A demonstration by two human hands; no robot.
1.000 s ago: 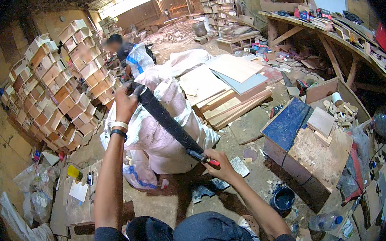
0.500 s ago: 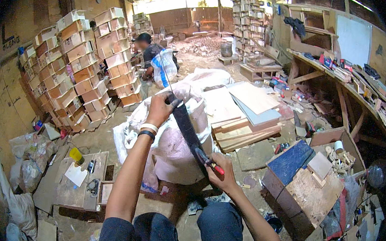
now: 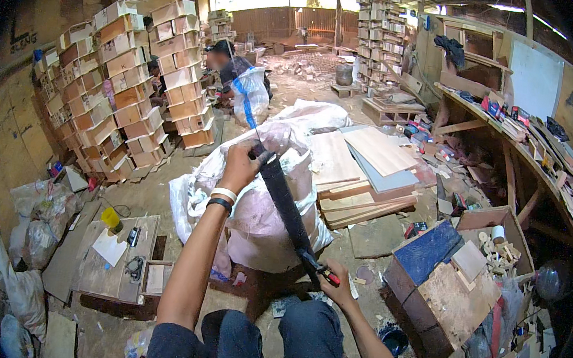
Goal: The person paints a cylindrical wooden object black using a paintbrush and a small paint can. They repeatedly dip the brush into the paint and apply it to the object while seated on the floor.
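A long black tube-like piece (image 3: 286, 200) slants down to the right in front of me. My left hand (image 3: 240, 168) is closed around its upper end, where a thin rod (image 3: 258, 133) sticks up. Near the lower end, my right hand (image 3: 338, 286) is wrapped round a red-and-black handle (image 3: 329, 276); the fingers partly hide it, and I cannot make out the exact kind of tool. Just behind the tube stands a large white sack (image 3: 261, 228), its mouth folded open.
Flat boards (image 3: 378, 153) are stacked right of the sack. A box of wood scraps (image 3: 419, 309) stands at the near right, a low wooden table (image 3: 128, 281) at the left. Tall stacks of wooden boxes (image 3: 127, 81) rise behind. Another person (image 3: 232, 67) sits beyond the sack.
My right hand has moved down and slightly right with the handle, and more of the black piece's length shows. My left hand keeps its grip at the top. The view has shifted slightly.
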